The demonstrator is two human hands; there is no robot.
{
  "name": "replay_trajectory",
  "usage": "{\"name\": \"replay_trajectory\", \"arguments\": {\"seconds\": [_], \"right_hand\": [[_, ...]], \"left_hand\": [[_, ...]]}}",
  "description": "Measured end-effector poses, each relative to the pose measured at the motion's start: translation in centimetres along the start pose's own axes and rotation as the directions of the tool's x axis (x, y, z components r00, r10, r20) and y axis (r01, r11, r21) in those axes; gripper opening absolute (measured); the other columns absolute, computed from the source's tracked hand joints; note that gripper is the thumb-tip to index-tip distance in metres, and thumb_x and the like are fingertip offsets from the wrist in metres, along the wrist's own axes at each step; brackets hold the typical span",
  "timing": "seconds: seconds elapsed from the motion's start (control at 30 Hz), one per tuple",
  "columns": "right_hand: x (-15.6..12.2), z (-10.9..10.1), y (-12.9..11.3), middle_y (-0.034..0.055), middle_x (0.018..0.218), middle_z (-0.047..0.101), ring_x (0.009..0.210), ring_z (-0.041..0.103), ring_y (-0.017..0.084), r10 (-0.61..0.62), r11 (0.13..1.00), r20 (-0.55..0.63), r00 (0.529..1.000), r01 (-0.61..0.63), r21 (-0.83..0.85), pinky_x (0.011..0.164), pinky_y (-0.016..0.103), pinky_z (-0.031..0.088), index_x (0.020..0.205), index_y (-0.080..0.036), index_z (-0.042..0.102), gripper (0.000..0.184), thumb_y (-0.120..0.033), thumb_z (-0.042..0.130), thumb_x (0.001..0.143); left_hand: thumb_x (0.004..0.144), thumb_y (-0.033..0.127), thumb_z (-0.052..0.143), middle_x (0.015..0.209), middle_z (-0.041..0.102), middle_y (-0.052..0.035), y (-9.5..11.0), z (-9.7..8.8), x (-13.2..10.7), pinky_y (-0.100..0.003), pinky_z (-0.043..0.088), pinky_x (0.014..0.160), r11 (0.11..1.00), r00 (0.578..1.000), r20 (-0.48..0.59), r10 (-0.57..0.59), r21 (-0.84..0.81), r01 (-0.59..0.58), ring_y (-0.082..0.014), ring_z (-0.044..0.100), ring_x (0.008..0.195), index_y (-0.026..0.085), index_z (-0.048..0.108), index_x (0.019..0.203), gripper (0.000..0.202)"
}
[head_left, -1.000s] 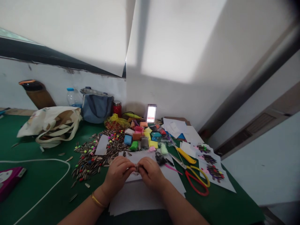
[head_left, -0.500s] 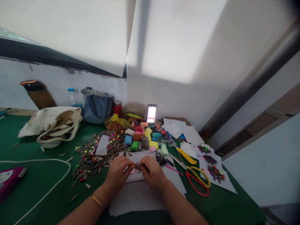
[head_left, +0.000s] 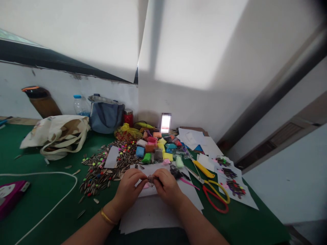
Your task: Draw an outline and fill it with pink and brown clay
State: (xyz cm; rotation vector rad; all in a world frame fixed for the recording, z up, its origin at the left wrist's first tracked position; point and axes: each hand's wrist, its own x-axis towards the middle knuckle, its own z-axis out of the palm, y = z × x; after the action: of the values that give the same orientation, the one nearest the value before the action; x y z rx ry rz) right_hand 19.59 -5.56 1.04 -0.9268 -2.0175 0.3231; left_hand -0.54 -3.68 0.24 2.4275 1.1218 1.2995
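Observation:
Over a stack of white paper [head_left: 153, 214], my left hand [head_left: 130, 185] and my right hand [head_left: 166, 185] meet, thumbs and fingertips pinched. Between them is a small brownish-grey lump [head_left: 150, 179], gripped from both sides; its exact kind is too small to tell. A bit of pink material [head_left: 146, 185] shows on the paper just below the fingers. Left of my hands spreads a pile of striped sunflower seeds [head_left: 102, 175] mixed with small coloured balls. Beyond the fingertips lie several coloured, soft-looking packets [head_left: 157, 155]. A black crumpled piece [head_left: 175, 172] rests beside my right hand.
At the right lie scissors [head_left: 217, 192] with red and yellow handles, a yellow-handled cutter [head_left: 203, 169] and a pink strip-like tool [head_left: 190, 184]. Farther right, paper sheets [head_left: 246, 200] carry seed arrangements. A cream bag [head_left: 56, 132], blue bag [head_left: 106, 117] and white cable [head_left: 56, 199] are left.
My hands stay in nearly the same place, still pinching the small lump. The fingers have shifted only slightly around it.

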Motion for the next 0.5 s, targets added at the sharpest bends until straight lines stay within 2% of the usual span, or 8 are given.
{"name": "replay_trajectory", "arguments": {"seconds": [0.27, 0.4, 0.5], "right_hand": [[-0.07, 0.26, 0.25, 0.0079, 0.092, 0.061, 0.09, 0.055, 0.021, 0.0, 1.0, 0.01, 1.0, 0.0, 0.017, 0.079, 0.035, 0.046, 0.1, -0.02, 0.056, 0.013, -0.017, 0.046, 0.092], [-0.14, 0.33, 0.29, 0.0082, 0.093, 0.06, 0.09, 0.055, 0.021, -0.003, 1.0, 0.007, 1.0, 0.002, 0.023, 0.08, 0.035, 0.047, 0.101, -0.02, 0.056, 0.014, -0.017, 0.046, 0.092], [-0.14, 0.37, 0.27, 0.008, 0.092, 0.06, 0.09, 0.055, 0.021, -0.004, 1.0, 0.0, 1.0, 0.004, 0.021, 0.079, 0.035, 0.047, 0.1, -0.02, 0.056, 0.014, -0.017, 0.046, 0.092]], "left_hand": [[0.088, 0.022, 0.061, 0.084, 0.064, -0.0036, 0.04, 0.09, -0.1, -0.032, 0.048, 0.079, 0.999, 0.999, -0.024, 0.031, -0.009, -0.032, -0.0185, 0.06, 0.085, 0.021, 0.065, 0.088, 0.005], [0.088, 0.024, 0.061, 0.083, 0.064, -0.0044, 0.17, -0.04, -0.08, -0.033, 0.048, 0.079, 1.0, 1.0, -0.009, 0.022, -0.022, -0.022, -0.0189, 0.059, 0.085, 0.02, 0.064, 0.084, 0.006], [0.088, 0.026, 0.062, 0.085, 0.065, -0.0048, 0.2, -0.1, -0.03, -0.033, 0.048, 0.078, 0.999, 1.0, -0.011, 0.029, -0.017, -0.029, -0.0188, 0.059, 0.085, 0.021, 0.065, 0.088, 0.006]]}}
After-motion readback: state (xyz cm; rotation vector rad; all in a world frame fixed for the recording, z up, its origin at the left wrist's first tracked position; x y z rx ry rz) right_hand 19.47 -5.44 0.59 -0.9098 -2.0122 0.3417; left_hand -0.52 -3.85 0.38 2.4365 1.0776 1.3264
